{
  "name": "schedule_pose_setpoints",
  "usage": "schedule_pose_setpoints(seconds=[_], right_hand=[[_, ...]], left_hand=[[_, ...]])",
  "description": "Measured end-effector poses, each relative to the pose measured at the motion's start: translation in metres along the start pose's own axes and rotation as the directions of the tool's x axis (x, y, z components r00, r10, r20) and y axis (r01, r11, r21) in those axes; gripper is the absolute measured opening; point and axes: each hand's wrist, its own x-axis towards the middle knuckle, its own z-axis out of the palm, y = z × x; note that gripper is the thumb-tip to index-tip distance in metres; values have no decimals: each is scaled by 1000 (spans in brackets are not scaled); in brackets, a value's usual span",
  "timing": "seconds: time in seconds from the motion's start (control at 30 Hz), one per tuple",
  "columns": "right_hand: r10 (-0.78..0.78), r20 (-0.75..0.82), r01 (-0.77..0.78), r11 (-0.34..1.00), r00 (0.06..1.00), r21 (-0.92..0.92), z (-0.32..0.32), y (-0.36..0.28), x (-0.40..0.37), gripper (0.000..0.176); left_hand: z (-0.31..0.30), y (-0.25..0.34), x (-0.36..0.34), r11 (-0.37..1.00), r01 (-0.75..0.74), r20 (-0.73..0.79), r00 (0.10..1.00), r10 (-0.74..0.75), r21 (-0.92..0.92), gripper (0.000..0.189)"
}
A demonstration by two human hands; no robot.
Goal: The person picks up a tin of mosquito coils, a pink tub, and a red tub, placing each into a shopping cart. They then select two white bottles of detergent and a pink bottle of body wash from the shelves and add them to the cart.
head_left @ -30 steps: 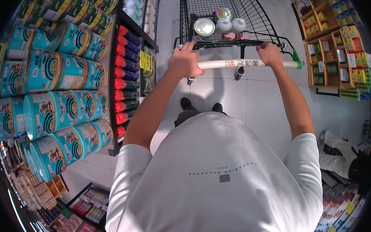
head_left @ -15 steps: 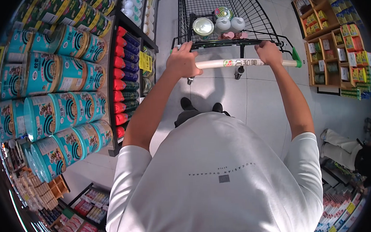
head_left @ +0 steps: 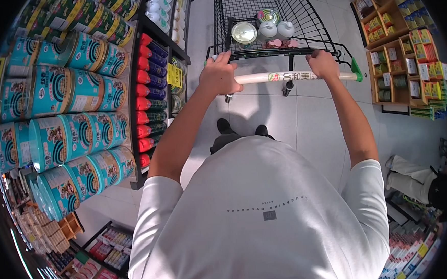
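Note:
A black wire shopping cart (head_left: 318, 18) stands in front of me, with a pale handle bar (head_left: 260, 78) that has green ends and printed characters. My left hand (head_left: 221, 75) rests on the bar's left end, its fingers pointing forward and the thumb by the bar. Near the right end, my right hand (head_left: 323, 65) is closed round the bar. Inside the cart, close to the handle, are a round container with a pale lid (head_left: 244, 33), a green-patterned round item (head_left: 268, 17) and two white bottles (head_left: 267, 31) with pinkish items beside them.
Stacked teal tubs (head_left: 51, 88) and a rack of red-capped cans (head_left: 143, 89) line the left. Wooden shelves with small packets (head_left: 389, 52) stand at the right. Another person in pale trousers (head_left: 407, 175) is at the lower right. Grey tiled floor (head_left: 278, 115) shows round my shoes.

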Motion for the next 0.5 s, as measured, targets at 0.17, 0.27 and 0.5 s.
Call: schedule_pose_setpoints(seconds=[0.17, 0.27, 0.5], right_hand=[[2, 0, -2, 1000, 1000, 0, -2, -1, 0, 38], [-1, -2, 1, 1000, 1000, -4, -1, -1, 2, 38], [4, -1, -4, 1000, 1000, -12, -4, -3, 0, 38]], left_hand=[[4, -4, 3, 999, -17, 5, 1000, 18, -47, 62], [4, -3, 2, 999, -17, -16, 1000, 17, -29, 62], [0, -1, 2, 1000, 2, 4, 1000, -2, -5, 64]])
